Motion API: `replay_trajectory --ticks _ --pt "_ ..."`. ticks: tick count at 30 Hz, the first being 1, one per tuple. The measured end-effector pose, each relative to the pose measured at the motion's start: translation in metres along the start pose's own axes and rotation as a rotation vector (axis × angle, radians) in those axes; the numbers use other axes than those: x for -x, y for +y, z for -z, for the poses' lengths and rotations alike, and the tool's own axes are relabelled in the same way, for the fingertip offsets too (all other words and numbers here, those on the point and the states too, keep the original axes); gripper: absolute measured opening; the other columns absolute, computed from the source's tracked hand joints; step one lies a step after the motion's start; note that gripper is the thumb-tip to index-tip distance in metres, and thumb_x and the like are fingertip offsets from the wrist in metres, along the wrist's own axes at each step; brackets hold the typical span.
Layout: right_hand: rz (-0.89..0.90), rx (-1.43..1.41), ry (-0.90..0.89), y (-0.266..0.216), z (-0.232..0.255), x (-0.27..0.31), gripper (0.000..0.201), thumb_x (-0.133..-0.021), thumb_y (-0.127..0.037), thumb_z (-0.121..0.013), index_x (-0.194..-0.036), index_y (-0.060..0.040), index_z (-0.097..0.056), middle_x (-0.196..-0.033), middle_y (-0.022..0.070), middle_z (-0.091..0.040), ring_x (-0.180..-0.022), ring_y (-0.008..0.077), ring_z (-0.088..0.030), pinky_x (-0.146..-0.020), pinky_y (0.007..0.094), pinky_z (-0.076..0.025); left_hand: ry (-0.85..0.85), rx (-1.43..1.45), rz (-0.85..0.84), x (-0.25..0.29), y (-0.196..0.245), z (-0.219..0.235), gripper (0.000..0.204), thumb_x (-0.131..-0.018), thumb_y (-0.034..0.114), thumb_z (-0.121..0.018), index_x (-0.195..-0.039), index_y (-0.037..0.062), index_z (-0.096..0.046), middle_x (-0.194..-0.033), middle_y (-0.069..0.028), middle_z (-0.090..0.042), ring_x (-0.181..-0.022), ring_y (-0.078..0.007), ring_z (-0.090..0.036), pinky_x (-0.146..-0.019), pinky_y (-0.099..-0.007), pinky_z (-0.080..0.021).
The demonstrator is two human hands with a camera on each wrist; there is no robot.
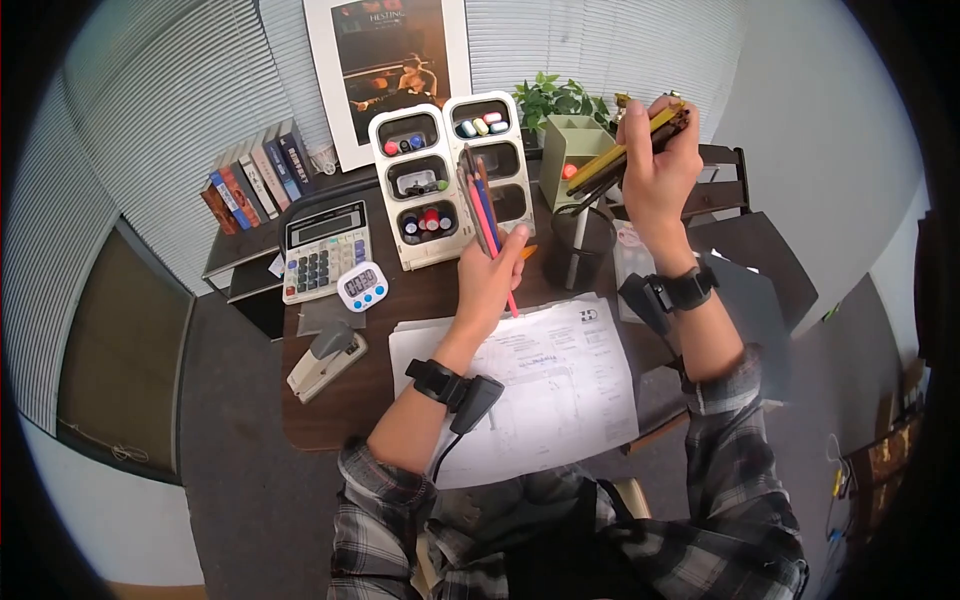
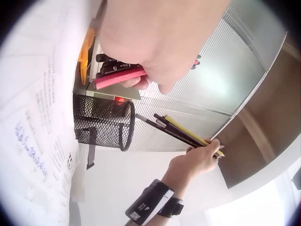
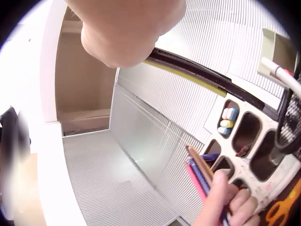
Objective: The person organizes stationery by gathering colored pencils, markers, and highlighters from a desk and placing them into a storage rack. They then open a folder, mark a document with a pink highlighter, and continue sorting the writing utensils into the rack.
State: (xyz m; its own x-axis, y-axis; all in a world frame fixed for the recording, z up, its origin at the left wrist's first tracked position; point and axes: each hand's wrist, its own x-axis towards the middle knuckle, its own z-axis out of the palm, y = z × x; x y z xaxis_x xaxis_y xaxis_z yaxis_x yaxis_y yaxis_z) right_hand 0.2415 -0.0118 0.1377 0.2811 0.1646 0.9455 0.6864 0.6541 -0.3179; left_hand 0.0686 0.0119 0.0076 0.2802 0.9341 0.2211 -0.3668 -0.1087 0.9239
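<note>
My left hand (image 1: 488,272) grips a bundle of colored pencils (image 1: 478,205), pink, blue, brown and dark ones, upright in front of the white organizer (image 1: 385,222). In the right wrist view their brown and pink tips point up past the left thumb. My right hand (image 1: 662,165) is raised at the right and holds a bunch of yellow and black pencils (image 1: 603,172), slanting down to the left. Their lower ends are over the black mesh pen cup (image 2: 103,117). A white pen (image 3: 281,75) stands in that cup.
Printed papers (image 1: 540,390) lie at the front, with a stapler (image 1: 330,362), timer (image 1: 362,288) and calculator (image 1: 327,250) to their left. Orange scissors (image 3: 283,207) lie by the organizer. A green box (image 1: 560,160) and plant (image 1: 555,97) stand behind the cup; books (image 1: 262,172) at the back left.
</note>
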Motion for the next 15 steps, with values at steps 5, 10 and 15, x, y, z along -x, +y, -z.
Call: replay_trajectory --ticks 5,10,15 --pt "-0.169 -0.151 -0.227 -0.030 -0.005 0.008 0.022 -0.095 -0.019 -0.066 -0.097 -0.0004 -0.054 -0.068 0.0047 -0.063 -0.057 0.0076 -0.056 -0.054 0.0252 -0.045 0.022 0.061 -0.027 -0.001 0.015 0.003 0.033 -0.096 0.032 -0.067 -0.086 0.0057 -0.051 -0.062 0.0015 -0.046 -0.051 -0.0053 -0.041 -0.044 -0.0216 -0.032" --pt "-0.442 -0.203 -0.567 -0.015 -0.022 0.039 0.027 -0.097 -0.023 -0.062 -0.098 0.0031 -0.055 -0.069 0.0053 -0.063 -0.063 0.0093 -0.058 -0.060 0.0266 -0.046 -0.043 0.043 -0.017 -0.001 0.018 0.009 0.031 -0.096 0.033 -0.067 -0.092 0.0057 -0.053 -0.064 0.0026 -0.047 -0.049 -0.0047 -0.040 -0.043 -0.0206 -0.030" --pt "-0.634 -0.427 -0.618 0.005 -0.042 0.067 0.021 -0.099 -0.024 -0.060 -0.097 -0.0041 -0.055 -0.073 -0.0030 -0.055 -0.066 0.0036 -0.049 -0.060 0.0218 -0.041 -0.217 -0.204 -0.007 0.001 0.015 0.011 0.035 -0.092 0.034 -0.071 -0.102 0.0045 -0.056 -0.077 0.0044 -0.049 -0.064 -0.0044 -0.044 -0.055 -0.0230 -0.036"
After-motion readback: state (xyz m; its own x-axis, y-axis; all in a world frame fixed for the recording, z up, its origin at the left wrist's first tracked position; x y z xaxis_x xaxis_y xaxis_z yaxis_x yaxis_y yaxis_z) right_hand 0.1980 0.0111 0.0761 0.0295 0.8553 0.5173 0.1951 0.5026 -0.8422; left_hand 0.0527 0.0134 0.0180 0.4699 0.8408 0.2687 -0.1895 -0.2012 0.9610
